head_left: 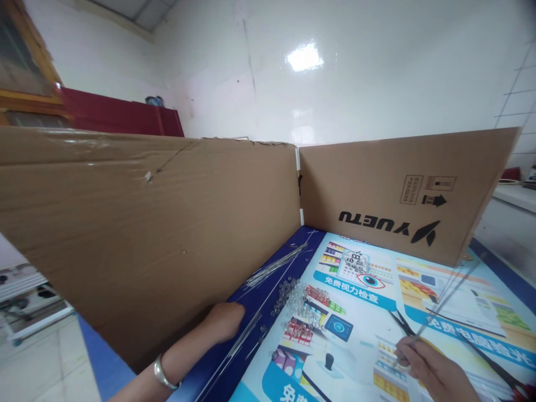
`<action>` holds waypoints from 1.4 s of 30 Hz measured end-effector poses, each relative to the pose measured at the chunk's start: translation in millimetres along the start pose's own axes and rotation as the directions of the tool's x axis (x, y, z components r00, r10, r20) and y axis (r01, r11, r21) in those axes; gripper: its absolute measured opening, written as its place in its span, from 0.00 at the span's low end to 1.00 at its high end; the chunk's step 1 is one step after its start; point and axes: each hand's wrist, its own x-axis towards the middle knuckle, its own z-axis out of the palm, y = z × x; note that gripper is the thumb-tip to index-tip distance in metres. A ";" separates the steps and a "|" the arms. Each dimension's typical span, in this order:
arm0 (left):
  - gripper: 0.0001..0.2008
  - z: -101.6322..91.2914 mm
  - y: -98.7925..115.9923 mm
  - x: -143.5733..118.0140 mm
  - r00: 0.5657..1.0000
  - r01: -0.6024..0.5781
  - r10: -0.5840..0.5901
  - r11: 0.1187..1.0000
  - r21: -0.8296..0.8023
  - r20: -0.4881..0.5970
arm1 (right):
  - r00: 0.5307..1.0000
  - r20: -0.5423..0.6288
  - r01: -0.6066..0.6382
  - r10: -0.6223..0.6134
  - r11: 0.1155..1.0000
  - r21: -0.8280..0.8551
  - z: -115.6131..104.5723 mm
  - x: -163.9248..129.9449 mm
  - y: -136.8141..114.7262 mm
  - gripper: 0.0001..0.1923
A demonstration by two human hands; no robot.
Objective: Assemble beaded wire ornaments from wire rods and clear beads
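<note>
My right hand (435,363) is closed in a pinch, thumb against fingers, around a few thin strands (436,310) that rise from the fingertips up and to the right. I judge them light, springy and smooth, apt to swivel in the grip and perhaps to keep a kink if bent sharply. The surest hold is probably close to the lower ends, flat between thumb and forefinger, with the length left free.

Just beyond the fingers lies a dark-tipped tool (402,322), partly hidden by my hand; farther right is a dark-bladed tool (492,360) with a red handle. Across the printed sheet (352,335) is a heap of clear beads (297,304), seemingly hard, slick and quick to roll, best taken singly by the sides.

My left hand (228,322) has its fingers curled under; whether it holds anything, I cannot tell. Beside it lie loose strands (242,338), with a larger bundle (276,265) beyond. Outermost, 2 cardboard panels (218,212) meet at a corner.
</note>
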 end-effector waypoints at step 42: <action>0.15 -9.6 354.6 -12.6 0.895 -0.074 0.414 -0.226 -0.971 -0.164 | 0.991 -0.076 -0.083 0.110 0.950 0.300 -26.2 -0.2 -28.1 0.12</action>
